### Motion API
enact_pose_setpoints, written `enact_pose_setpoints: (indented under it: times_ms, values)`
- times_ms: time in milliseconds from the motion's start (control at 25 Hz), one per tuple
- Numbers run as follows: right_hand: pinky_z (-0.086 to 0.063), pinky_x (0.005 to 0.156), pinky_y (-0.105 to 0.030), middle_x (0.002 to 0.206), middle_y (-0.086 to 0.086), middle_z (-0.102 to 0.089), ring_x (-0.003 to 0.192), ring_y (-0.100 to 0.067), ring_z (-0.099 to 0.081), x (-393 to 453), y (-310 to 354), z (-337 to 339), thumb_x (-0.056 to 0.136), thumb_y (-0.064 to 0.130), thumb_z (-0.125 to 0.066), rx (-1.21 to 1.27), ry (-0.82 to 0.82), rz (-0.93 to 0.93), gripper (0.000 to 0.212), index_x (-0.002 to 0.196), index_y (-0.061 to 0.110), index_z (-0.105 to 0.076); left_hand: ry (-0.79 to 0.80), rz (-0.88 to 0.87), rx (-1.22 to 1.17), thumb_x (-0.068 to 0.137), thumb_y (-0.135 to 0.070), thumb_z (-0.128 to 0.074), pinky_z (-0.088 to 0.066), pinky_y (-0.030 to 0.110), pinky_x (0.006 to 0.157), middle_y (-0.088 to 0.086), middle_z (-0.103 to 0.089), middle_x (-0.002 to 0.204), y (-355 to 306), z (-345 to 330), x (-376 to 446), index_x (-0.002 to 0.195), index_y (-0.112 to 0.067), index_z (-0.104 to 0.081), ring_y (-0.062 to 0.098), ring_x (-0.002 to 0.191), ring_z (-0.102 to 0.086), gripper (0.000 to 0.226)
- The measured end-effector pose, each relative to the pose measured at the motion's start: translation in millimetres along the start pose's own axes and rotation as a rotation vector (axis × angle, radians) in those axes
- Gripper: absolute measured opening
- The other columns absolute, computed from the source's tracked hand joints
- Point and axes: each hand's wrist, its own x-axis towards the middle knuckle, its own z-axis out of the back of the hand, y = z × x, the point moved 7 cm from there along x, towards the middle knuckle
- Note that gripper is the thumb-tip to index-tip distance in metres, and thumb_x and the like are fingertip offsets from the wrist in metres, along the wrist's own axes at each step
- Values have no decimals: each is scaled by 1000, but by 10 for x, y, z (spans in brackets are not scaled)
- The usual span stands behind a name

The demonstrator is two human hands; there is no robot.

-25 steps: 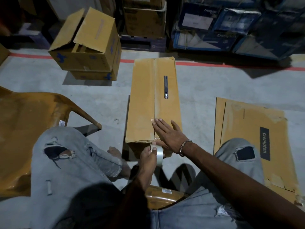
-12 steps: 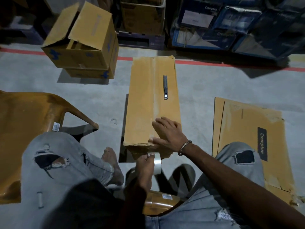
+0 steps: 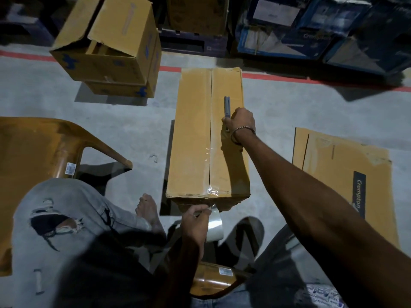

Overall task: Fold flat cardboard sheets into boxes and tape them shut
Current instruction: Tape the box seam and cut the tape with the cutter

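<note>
The concrete floor (image 3: 289, 121) carries everything, with a red line (image 3: 289, 77) painted across its far side. Beyond that line stand dark blue printed cartons (image 3: 311, 30) and more brown boxes, dim in the poor light.

At the middle of the floor lies the long cardboard box (image 3: 193, 134), closed, its two top flaps meeting in a centre seam that runs away from the person. Clear tape (image 3: 210, 170) glints along the near stretch of that seam and wrinkles over the near edge. What is inside cannot be seen.

Toward the far left of the floor an open box (image 3: 106, 56) sits on a flatter one, its flaps raised; its inside is too dark to read. At the right side of the floor lies a flat cardboard sheet (image 3: 333, 174) with a dark printed label. An orange plastic chair (image 3: 44, 147) stands at the left edge.

The right hand (image 3: 241, 121) reaches over the box top, its grip curled round the near end of a grey cutter (image 3: 226, 106) lying just right of the seam. The left hand (image 3: 195, 223), below the box's near end, clamps the tape roll (image 3: 214, 226), whose strip runs up to the box edge.
</note>
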Motion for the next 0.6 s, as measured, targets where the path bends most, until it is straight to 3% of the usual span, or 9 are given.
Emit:
enact_pose_setpoints:
  times_ms: [40, 120, 240, 360, 480, 560, 600]
  values:
    - [-47, 66, -32, 101, -10, -71, 89, -28, -66, 24, 36, -9, 91, 38, -76, -36, 19, 4, 35, 109, 8, -70, 5, -5, 1, 96, -22, -70, -50, 33, 70, -3, -65, 114, -5, -2, 6, 107, -25, -73, 17, 99, -59, 11]
    - [-49, 64, -33, 102, -11, -69, 90, -29, -68, 52, 81, 35, 87, 33, -79, -52, 66, -47, 36, 112, 9, -67, 9, -9, 12, 95, -22, -72, -55, 36, 79, -4, -68, 111, 11, -9, 27, 102, -26, -75, 18, 101, -61, 9]
    - [-52, 57, -30, 83, -5, -65, 73, -22, -66, -25, 50, 106, 79, 31, -85, -50, 164, -122, 35, 98, 9, -65, 25, -1, 14, 94, -24, -73, -57, 51, 96, -3, -72, 109, 13, 1, -9, 99, -29, -76, 23, 105, -65, 8]
    - [-62, 69, -38, 91, -12, -72, 78, -25, -70, -239, -94, 189, 82, 22, -82, 18, 303, -116, 29, 100, 2, -71, 49, 11, -3, 94, -25, -71, -57, 57, 96, 1, -74, 109, -26, 13, -58, 97, -29, -77, 29, 106, -66, 8]
    - [-61, 78, -42, 101, -25, -75, 85, -34, -75, -778, -322, 377, 85, 3, -78, 424, 502, -133, 23, 106, -4, -72, 55, 22, -9, 93, -23, -70, -57, 55, 96, 2, -76, 105, -27, 8, -88, 92, -28, -78, 30, 105, -68, 10]
    - [-61, 84, -43, 107, -23, -76, 97, -37, -75, -1331, -488, 545, 93, 4, -72, 679, 613, -79, 25, 116, -3, -66, 40, -1, 6, 84, -30, -74, -58, 56, 94, 2, -78, 100, -25, 18, -97, 87, -33, -79, 32, 103, -70, 7]
    - [-61, 78, -39, 106, -20, -76, 94, -35, -76, -1606, -569, 600, 98, 8, -68, 702, 643, -9, 24, 119, -2, -62, 38, -9, 8, 78, -33, -75, -59, 56, 93, 2, -78, 99, -22, 20, -100, 86, -34, -79, 34, 102, -71, 9]
